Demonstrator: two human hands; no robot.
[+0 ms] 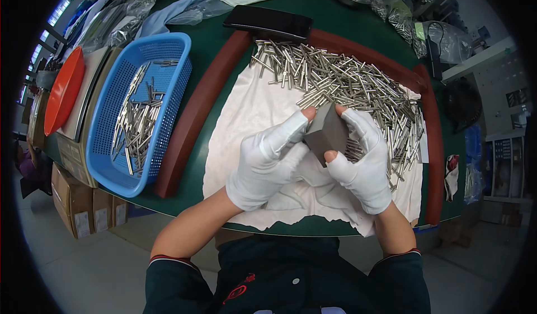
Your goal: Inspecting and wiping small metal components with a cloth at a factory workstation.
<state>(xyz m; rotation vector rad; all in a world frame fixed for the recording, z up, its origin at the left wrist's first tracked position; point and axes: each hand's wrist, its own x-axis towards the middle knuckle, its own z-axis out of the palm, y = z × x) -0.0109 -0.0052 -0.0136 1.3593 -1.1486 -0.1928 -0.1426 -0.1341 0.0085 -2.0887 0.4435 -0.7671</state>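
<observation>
Above the white cloth (251, 112), bare fingertips (308, 113) of both gloved hands, left hand (268, 163) and right hand (363, 163), pinch a grey block (327, 132) between them, held raised for a firm grip. Behind lies a heap of metal pins (347, 84); a blue basket (112, 163) of pins stands left on the green surface (210, 40).

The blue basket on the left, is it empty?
No, the blue basket holds a scatter of metal pins across its bottom.
</observation>
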